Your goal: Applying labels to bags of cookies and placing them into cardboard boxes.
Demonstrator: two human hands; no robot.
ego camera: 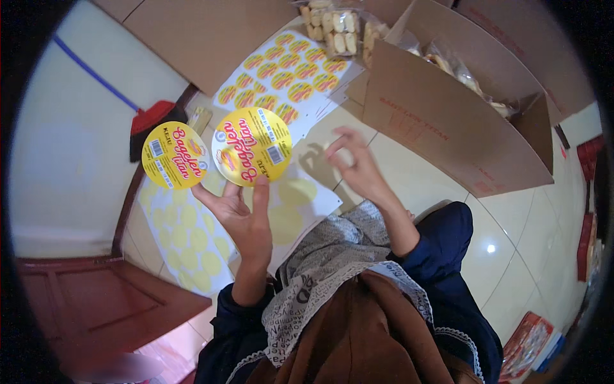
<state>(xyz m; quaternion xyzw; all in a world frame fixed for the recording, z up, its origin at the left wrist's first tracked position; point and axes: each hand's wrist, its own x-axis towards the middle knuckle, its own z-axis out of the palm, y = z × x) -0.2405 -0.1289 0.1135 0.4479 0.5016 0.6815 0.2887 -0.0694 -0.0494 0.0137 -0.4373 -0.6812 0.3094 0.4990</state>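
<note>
My left hand [244,221] holds two round yellow stickers with printing and barcodes. The larger-looking sticker [254,139] sits upright under my thumb; the other sticker [175,156] rests at a fingertip further left. To the right, my right hand [352,163] hovers over the tiled floor, its fingers curved and nothing visible between them. Beyond both hands lies a white sheet printed with several round yellow stickers [283,79]. Below the left hand, a sheet with pale yellow circles [192,240] lies on the floor, and another such sheet [307,206] is nearer my knees.
An open cardboard box [446,120] with bagged bread [460,77] stands at the right. Clear packs of bread sticks [340,31] lie at the back. A broom [153,120] leans by the left wall. A brown door [110,302] is lower left, and a red-and-white package [527,343] lower right.
</note>
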